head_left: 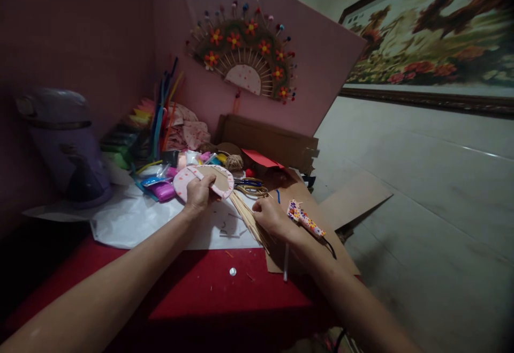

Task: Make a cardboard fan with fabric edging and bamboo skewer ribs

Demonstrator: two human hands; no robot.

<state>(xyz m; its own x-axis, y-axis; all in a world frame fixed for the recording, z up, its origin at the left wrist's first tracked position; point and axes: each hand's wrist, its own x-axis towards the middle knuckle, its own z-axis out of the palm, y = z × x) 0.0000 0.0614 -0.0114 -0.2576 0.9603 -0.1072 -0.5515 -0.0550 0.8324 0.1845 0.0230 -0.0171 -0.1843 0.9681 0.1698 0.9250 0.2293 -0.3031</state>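
My left hand (198,194) is closed on a cardboard piece (220,177) edged with pink-spotted fabric, thumb on its bare brown face. A spotted fabric-covered part (182,180) shows left of the fingers. Lower right, my right hand (270,215) has its fingers curled in a pinch; whatever is between them is too small to make out. Thin wooden sticks (246,215) lie in a bundle between the hands, running beneath the right one. Just beyond that hand rest scissors (254,188). A flower-patterned glue gun (305,219) lies to its right.
A decorated fan (244,55) hangs on the pink board behind. Clay packets (163,191), twine (234,162) and pipe cleaners (160,114) crowd the back left, beside a purple flask (68,149). A clear glue stick (286,264) lies on the cardboard sheet (277,262).
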